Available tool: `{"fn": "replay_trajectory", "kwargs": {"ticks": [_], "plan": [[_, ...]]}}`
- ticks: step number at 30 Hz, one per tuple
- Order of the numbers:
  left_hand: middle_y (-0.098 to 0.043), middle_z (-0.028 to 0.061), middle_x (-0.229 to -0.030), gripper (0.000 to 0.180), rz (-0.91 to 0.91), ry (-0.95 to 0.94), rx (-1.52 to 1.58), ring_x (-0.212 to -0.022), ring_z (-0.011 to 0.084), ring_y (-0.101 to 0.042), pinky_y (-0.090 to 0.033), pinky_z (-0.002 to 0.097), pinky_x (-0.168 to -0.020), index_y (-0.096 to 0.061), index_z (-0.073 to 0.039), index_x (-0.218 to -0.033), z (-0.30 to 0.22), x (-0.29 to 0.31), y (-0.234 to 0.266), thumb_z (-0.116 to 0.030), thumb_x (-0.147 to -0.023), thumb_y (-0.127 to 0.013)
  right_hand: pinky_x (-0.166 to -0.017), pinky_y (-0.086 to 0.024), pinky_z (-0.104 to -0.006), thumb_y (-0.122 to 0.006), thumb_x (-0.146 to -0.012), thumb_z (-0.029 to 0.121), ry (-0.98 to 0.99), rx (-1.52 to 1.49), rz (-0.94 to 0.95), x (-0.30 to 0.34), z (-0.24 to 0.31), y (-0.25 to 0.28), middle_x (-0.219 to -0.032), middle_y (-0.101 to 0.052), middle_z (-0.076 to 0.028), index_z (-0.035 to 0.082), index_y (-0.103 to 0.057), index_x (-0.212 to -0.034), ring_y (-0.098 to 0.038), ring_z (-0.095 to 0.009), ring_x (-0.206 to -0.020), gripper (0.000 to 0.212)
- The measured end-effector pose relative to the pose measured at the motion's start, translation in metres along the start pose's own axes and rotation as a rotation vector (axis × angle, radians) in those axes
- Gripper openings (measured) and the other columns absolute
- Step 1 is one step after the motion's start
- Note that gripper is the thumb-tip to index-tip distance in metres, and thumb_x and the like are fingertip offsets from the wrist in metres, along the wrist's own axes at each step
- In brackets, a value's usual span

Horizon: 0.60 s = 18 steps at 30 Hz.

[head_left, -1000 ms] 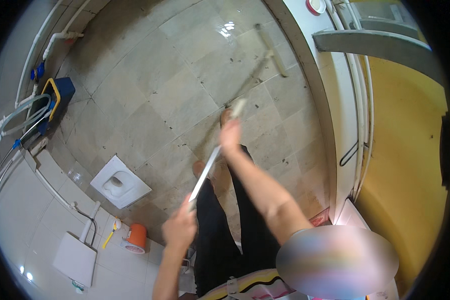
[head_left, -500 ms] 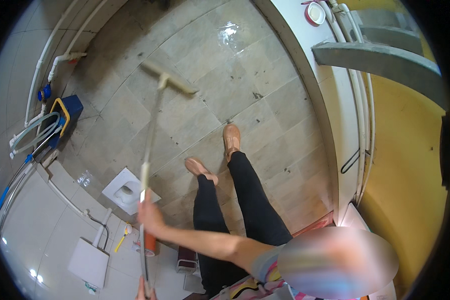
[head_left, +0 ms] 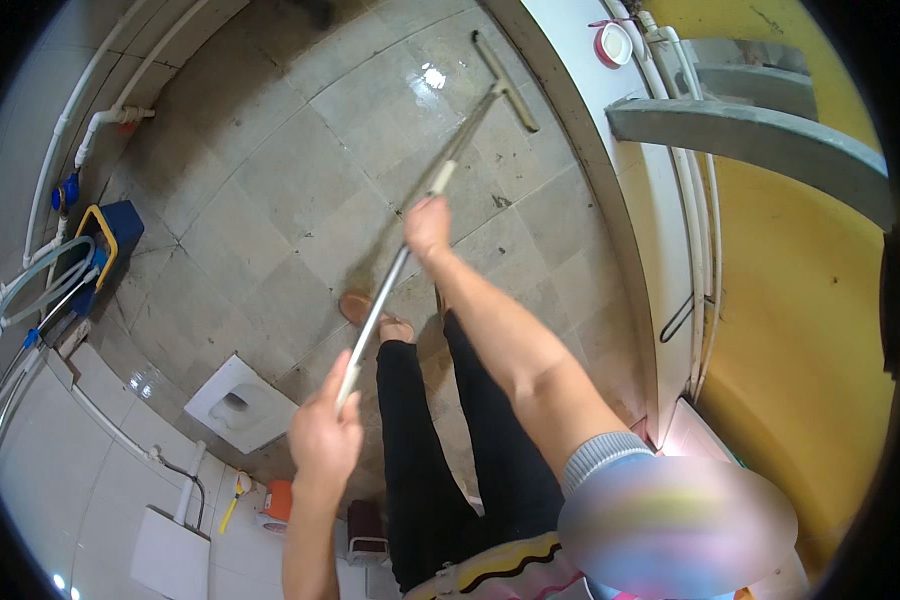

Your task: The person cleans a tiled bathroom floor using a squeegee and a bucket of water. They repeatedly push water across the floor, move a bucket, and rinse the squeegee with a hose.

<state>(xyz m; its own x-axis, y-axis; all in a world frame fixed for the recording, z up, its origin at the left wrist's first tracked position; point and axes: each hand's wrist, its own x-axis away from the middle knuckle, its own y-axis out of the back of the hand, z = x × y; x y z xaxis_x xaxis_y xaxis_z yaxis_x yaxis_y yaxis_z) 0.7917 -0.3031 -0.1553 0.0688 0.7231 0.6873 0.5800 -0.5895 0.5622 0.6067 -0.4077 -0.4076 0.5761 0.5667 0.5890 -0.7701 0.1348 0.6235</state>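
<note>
I hold a long-handled floor squeegee [head_left: 378, 306] with both hands. My left hand [head_left: 326, 438] is closed around the handle's near end, low in the view. Further up the pole, my right hand [head_left: 428, 230] grips it just below a pale sleeve on the shaft. The squeegee's straight pale blade [head_left: 518, 104] lies on the tiled floor [head_left: 300, 190] at the far right, close to the base of the white wall. A shiny wet patch [head_left: 430, 82] shows just left of the blade, and small dark bits dot the tiles nearby.
A squat toilet [head_left: 238, 402] is set in the floor at left. Beyond it stand a blue bucket [head_left: 120, 232] with a yellow rim and a coiled hose [head_left: 45, 275]. White pipes [head_left: 100, 130] run along the left wall. A low wall [head_left: 625, 200] bounds the right, under a grey beam [head_left: 750, 135].
The squeegee blade has swung from the floor's middle left to the far right. My right hand has moved up and right with the pole; my left has risen into fuller view. My feet have shifted.
</note>
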Motion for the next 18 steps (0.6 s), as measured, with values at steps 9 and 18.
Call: {"fn": "replay_trajectory", "kwargs": {"ticks": [9,18], "plan": [[-0.064,0.0225,-0.097,0.039,-0.073,0.442,-0.194,-0.077,0.0270,-0.062,-0.049,0.0356,-0.072,-0.055,-0.001,-0.122,0.101,0.230,0.162,-0.018,-0.088,-0.060,-0.057,-0.048,-0.0512,-0.042,-0.092,0.019,-0.206,-0.077,0.523,0.363,0.050,-0.144,-0.071,-0.060,-0.027,-0.005,-0.036,-0.107,-0.060,-0.045,-0.066,0.029],[-0.064,0.0222,-0.104,0.035,-0.153,0.618,0.059,-0.091,0.0224,-0.061,-0.047,0.0324,-0.082,-0.057,0.004,-0.118,0.118,0.258,0.166,-0.011,-0.086,-0.061,-0.052,-0.047,-0.0395,-0.044,-0.093,0.015,-0.116,-0.189,0.716,0.375,0.074,-0.130,-0.069,-0.057,-0.017,-0.003,-0.035,-0.117,-0.059,-0.029,-0.061,0.031]]}}
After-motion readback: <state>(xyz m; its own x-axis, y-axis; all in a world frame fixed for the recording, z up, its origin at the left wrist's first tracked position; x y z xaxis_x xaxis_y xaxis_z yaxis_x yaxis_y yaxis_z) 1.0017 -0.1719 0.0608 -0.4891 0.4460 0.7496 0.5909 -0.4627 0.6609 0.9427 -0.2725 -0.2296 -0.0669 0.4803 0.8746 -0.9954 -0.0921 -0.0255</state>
